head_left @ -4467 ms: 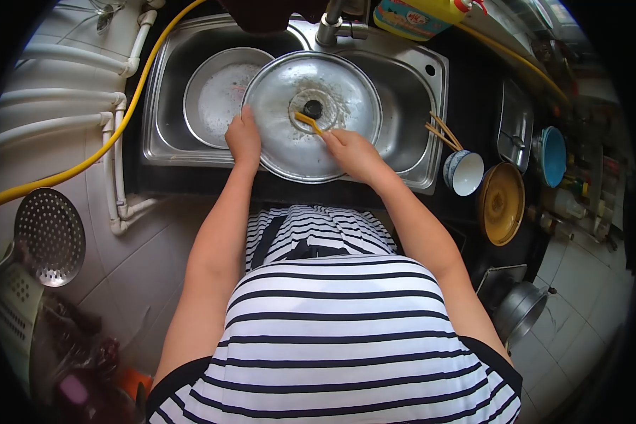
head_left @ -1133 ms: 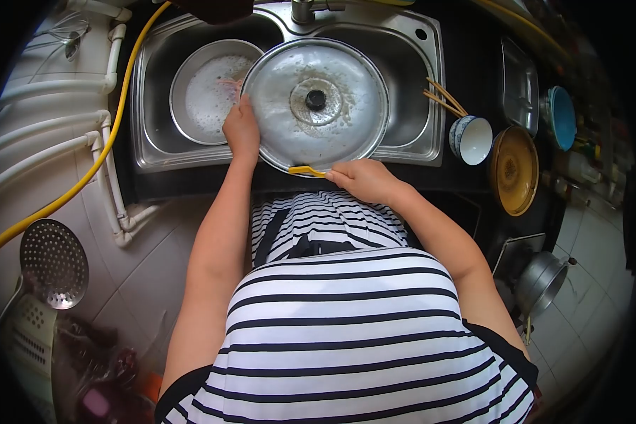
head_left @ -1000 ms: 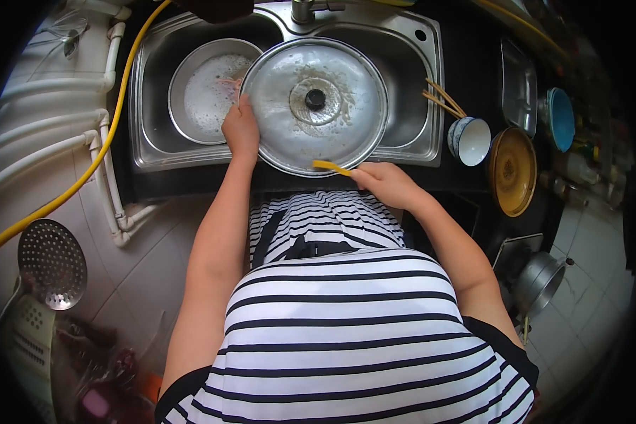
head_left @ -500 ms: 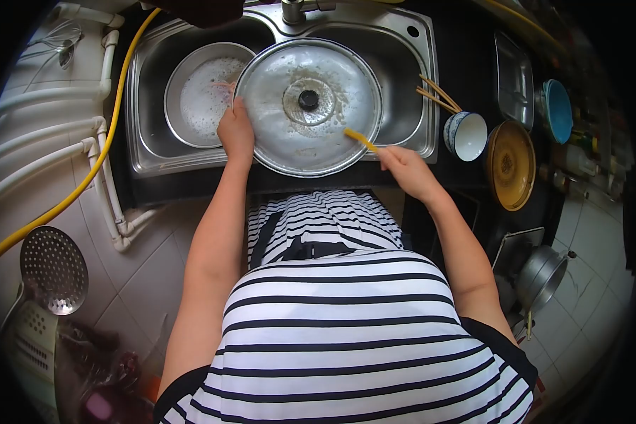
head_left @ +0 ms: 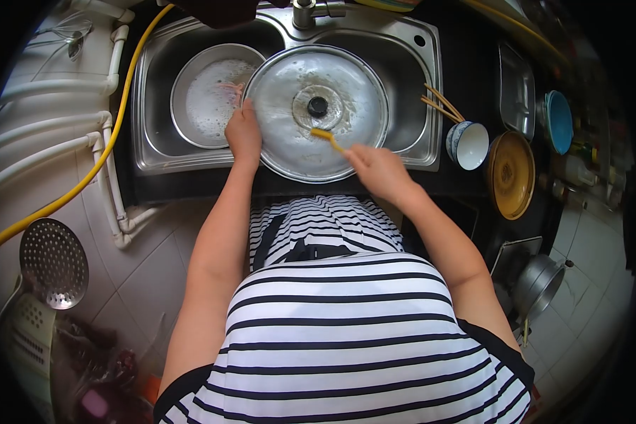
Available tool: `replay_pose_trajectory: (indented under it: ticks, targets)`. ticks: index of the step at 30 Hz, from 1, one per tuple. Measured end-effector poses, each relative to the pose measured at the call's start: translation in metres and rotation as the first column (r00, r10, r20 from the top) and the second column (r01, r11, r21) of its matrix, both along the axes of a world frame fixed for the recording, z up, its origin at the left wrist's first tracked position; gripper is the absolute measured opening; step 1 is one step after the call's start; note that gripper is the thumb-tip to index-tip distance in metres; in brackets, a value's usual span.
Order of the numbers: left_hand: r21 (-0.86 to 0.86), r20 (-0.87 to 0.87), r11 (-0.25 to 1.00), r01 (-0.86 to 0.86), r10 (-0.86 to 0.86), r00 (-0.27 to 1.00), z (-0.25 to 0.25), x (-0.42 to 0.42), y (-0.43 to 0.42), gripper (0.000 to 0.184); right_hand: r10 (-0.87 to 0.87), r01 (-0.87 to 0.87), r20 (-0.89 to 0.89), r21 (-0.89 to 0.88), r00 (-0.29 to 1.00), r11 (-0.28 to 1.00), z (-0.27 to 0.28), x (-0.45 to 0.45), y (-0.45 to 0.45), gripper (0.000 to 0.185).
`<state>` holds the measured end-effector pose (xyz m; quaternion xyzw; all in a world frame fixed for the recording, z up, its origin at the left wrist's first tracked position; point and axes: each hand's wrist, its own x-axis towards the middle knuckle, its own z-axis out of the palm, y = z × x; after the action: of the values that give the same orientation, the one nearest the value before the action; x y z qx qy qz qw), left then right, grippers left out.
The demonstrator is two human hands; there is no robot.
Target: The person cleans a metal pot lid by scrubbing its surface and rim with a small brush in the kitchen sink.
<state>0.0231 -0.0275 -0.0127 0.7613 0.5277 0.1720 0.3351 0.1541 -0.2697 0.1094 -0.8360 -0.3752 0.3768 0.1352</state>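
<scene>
My left hand (head_left: pixel 244 134) grips the left rim of a round metal lid (head_left: pixel 290 148), which lies over the middle and right part of the double sink. The lid has a black knob (head_left: pixel 317 106) at its centre, with brownish marks around it. My right hand (head_left: pixel 380 172) is closed on the handle of a small yellow brush (head_left: pixel 322 133). The brush head rests on the lid just below the knob. Left of the lid, a metal basin (head_left: pixel 198 124) with foamy water and something pinkish stands in the left sink bowl.
A faucet (head_left: pixel 304 14) rises behind the lid. Right of the sink (head_left: pixel 434 106) are chopsticks (head_left: pixel 445 106), blue-and-white bowls (head_left: pixel 470 146), a brown dish (head_left: pixel 510 174), a metal tray (head_left: pixel 516 92) and a blue bowl (head_left: pixel 559 121). A yellow hose (head_left: pixel 109 141) runs down the left.
The brush in my right hand has moved left from the lid's right side to just below the knob. My left hand keeps its hold on the rim.
</scene>
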Motion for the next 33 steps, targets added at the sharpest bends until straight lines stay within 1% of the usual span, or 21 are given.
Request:
replay_pose_trajectory:
  ticks: [1,2,5,6,8,9,11,12,14,15,18,22,24,25,26,28,30,32,33]
  targets:
    - [-0.020,-0.001,1.000,0.003,-0.003,1.000,0.002,0.000,0.000,0.059,0.051,-0.052,0.022,0.043,0.998,0.998,-0.008,-0.009,0.003,0.035]
    - [-0.040,-0.003,0.999,0.006,-0.006,1.000,0.003,0.000,-0.001,0.060,0.055,-0.056,0.022,0.042,0.998,0.998,-0.010,-0.011,0.011,0.035]
    - [-0.036,0.005,0.999,0.016,-0.016,1.000,-0.003,-0.001,0.001,0.060,-0.087,0.084,0.020,0.107,0.996,0.991,-0.022,-0.008,0.042,0.037]
    - [-0.035,0.003,0.999,0.013,-0.013,1.000,0.000,-0.001,0.000,0.060,-0.084,0.081,0.017,0.108,0.996,0.991,-0.021,-0.008,0.043,0.037]
    - [-0.009,-0.005,1.000,0.007,-0.007,1.000,0.005,0.001,-0.002,0.059,-0.105,0.113,-0.063,0.127,0.992,0.985,-0.016,-0.004,0.040,0.039]
    - [-0.012,-0.001,1.000,0.005,-0.005,1.000,0.005,0.001,-0.002,0.059,-0.104,0.111,-0.059,0.125,0.993,0.986,-0.012,-0.002,0.029,0.039]
    - [-0.045,-0.022,0.999,0.006,-0.007,1.000,0.004,0.001,-0.001,0.059,-0.131,0.139,-0.189,0.028,0.973,0.990,-0.004,-0.001,0.001,0.041]
    - [-0.047,-0.021,0.999,-0.002,0.001,1.000,0.008,0.001,-0.001,0.059,-0.124,0.131,-0.187,0.026,0.974,0.991,-0.004,0.000,0.002,0.041]
    - [-0.040,-0.024,0.999,0.030,-0.031,0.999,0.016,0.002,-0.004,0.059,-0.175,0.192,-0.331,0.019,0.927,0.981,-0.003,-0.001,-0.001,0.042]
    - [-0.039,-0.020,0.999,0.033,-0.034,0.999,0.014,0.002,-0.005,0.059,-0.177,0.209,-0.358,0.050,0.917,0.977,-0.012,-0.003,0.008,0.044]
    - [-0.057,0.005,0.998,0.019,-0.019,1.000,0.010,0.001,-0.002,0.059,-0.158,0.213,-0.377,0.110,0.913,0.971,-0.019,-0.012,0.052,0.045]
    - [-0.063,-0.008,0.998,0.018,-0.019,1.000,0.010,0.001,-0.005,0.058,-0.198,0.260,-0.382,0.118,0.903,0.958,-0.020,-0.013,0.039,0.047]
    - [-0.074,-0.002,0.997,0.000,0.000,1.000,0.010,0.004,-0.003,0.057,-0.215,0.248,-0.361,0.046,0.907,0.968,-0.013,-0.011,0.006,0.048]
    - [-0.085,0.026,0.996,0.007,-0.004,1.000,0.009,0.003,-0.002,0.057,-0.250,0.269,-0.348,0.005,0.903,0.963,-0.011,-0.010,-0.002,0.048]
    - [-0.098,0.049,0.995,0.021,-0.016,0.999,0.007,0.000,-0.004,0.057,-0.250,0.267,-0.352,0.000,0.902,0.964,-0.014,-0.012,0.000,0.048]
    - [-0.107,0.021,0.994,0.012,-0.009,1.000,0.007,-0.001,-0.005,0.056,-0.218,0.264,-0.377,0.075,0.900,0.962,-0.022,-0.012,0.011,0.048]
    - [-0.104,0.004,0.995,-0.003,0.003,1.000,0.008,0.004,-0.004,0.056,-0.241,0.289,-0.368,0.082,0.898,0.954,-0.025,-0.016,0.044,0.048]
    - [-0.069,0.020,0.997,0.018,-0.017,1.000,0.010,0.002,-0.004,0.056,-0.257,0.327,-0.417,0.104,0.872,0.939,-0.028,-0.016,0.065,0.048]
    - [-0.068,0.016,0.997,0.022,-0.021,1.000,0.010,0.000,-0.004,0.056,-0.279,0.347,-0.428,0.087,0.859,0.934,-0.022,-0.016,0.066,0.049]
